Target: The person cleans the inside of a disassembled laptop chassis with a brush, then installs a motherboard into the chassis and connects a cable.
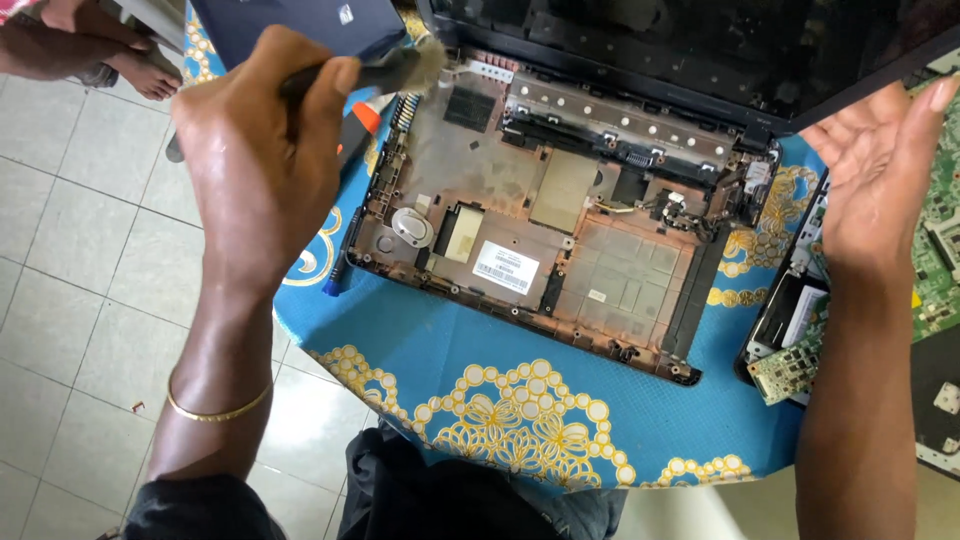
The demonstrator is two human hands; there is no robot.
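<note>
White rectangular label [505,267] on laptop base [560,220], front-centre.

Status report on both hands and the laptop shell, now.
Left hand gripping brush, bristles at laptop base corner. Right hand open, empty, beside screen edge. Circuit board alongside.

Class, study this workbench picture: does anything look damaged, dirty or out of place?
Yes. The opened laptop base is coated in brownish dust, thickest along its edges. Its green circuit board lies off to the side on the blue patterned tablecloth. The left hand holds a brush at the base's dusty corner; the right hand is open.
</note>
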